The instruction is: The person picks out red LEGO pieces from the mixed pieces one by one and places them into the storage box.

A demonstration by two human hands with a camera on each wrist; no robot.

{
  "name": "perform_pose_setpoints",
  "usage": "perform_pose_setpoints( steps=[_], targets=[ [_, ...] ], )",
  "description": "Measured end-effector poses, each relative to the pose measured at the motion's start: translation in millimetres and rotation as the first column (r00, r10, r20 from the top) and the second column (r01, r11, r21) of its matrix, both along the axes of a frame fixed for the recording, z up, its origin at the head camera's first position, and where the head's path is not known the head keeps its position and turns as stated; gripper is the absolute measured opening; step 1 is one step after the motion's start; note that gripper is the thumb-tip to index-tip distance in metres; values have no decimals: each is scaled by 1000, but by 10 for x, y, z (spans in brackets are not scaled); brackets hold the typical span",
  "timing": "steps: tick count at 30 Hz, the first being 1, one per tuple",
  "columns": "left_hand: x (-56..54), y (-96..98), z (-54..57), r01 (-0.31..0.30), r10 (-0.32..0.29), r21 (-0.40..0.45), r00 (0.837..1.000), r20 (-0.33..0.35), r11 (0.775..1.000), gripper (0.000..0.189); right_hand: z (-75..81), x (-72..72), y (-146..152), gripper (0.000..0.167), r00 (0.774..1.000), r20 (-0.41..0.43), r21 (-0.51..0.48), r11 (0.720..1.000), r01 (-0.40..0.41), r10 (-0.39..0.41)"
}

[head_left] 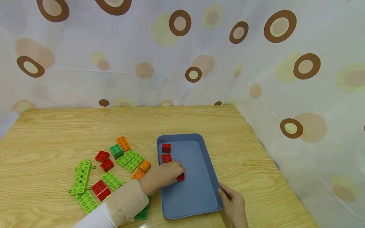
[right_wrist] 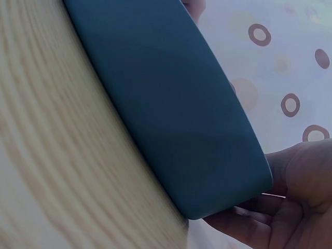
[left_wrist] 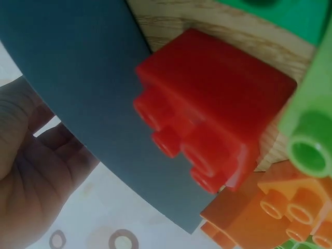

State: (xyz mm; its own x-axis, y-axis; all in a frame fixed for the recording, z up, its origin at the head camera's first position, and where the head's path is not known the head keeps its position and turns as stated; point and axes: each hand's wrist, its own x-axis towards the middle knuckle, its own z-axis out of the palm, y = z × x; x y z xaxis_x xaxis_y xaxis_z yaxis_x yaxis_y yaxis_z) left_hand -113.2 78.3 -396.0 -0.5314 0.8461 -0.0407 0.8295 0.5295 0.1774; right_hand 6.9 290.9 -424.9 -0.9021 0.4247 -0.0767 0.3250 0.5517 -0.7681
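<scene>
My left hand (head_left: 171, 173) reaches into a blue-grey tray (head_left: 196, 202), its fingers curled over a red brick (head_left: 181, 177) on the tray floor; the hand covers part of that brick. Two more red bricks stand along the tray's left side: a small one (head_left: 166, 148) near the far end and another (head_left: 166, 158) just beyond the fingers. At the near right corner, my right hand (head_left: 234, 202) grips the tray's edge, thumb at the rim. In the right wrist view, that hand's fingers lie against the outside of the tray wall (right_wrist: 171, 114).
Left of the tray lie loose bricks: red (head_left: 101, 190), light green (head_left: 134, 163), dark green (head_left: 116, 151) and orange (head_left: 123, 143), plus a long green piece (head_left: 81, 177). The left wrist view shows a red brick (left_wrist: 223, 88) close outside the tray wall. A patterned sheet (head_left: 142, 47) hangs behind.
</scene>
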Motion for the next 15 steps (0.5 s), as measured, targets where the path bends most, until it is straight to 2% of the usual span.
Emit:
perform_pose_setpoints(
  steps=[10,15],
  targets=[
    [36,4,-15,-4,3,-19,1000,-23,1000,24,5,3,-10,29,1000,-7,-6,1000,2,-2],
    [7,-2,50,4,-4,5,999,-34,1000,28,3,2,-4,29,1000,0,-4,1000,3,-3]
  ],
)
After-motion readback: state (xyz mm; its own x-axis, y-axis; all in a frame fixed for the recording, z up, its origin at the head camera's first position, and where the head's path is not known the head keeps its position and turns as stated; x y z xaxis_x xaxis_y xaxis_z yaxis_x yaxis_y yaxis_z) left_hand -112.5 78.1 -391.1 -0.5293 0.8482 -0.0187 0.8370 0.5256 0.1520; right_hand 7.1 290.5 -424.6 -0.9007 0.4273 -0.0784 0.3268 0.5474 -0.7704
